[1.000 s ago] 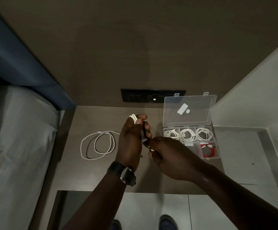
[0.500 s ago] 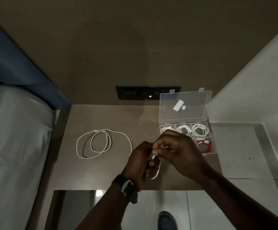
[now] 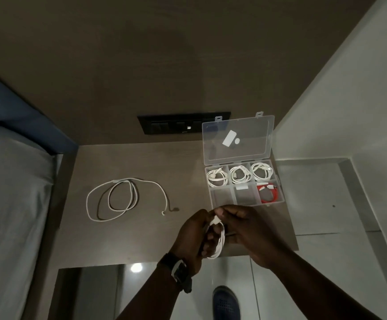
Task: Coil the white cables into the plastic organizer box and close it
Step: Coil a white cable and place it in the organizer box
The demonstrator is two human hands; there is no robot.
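Note:
My left hand (image 3: 193,236) and my right hand (image 3: 245,229) meet just in front of the organizer box, both closed on a small coiled white cable (image 3: 217,241) whose loop hangs below the fingers. The clear plastic organizer box (image 3: 222,197) stands open at the table's right, lid (image 3: 238,139) upright against the wall. Its three back compartments each hold a coiled white cable (image 3: 240,174); the front right one holds a red cable (image 3: 270,194). A long loose white cable (image 3: 116,199) lies in loops on the table to the left.
The brown table (image 3: 141,236) is small, with a bed (image 3: 10,204) against its left side and a white wall at the right. A black switch panel (image 3: 178,123) sits on the back wall. A dark shoe (image 3: 226,303) shows on the tiled floor below.
Both hands dropped from the table's middle towards its front edge and came together on the coil. The loose cable's free end now lies uncovered on the table.

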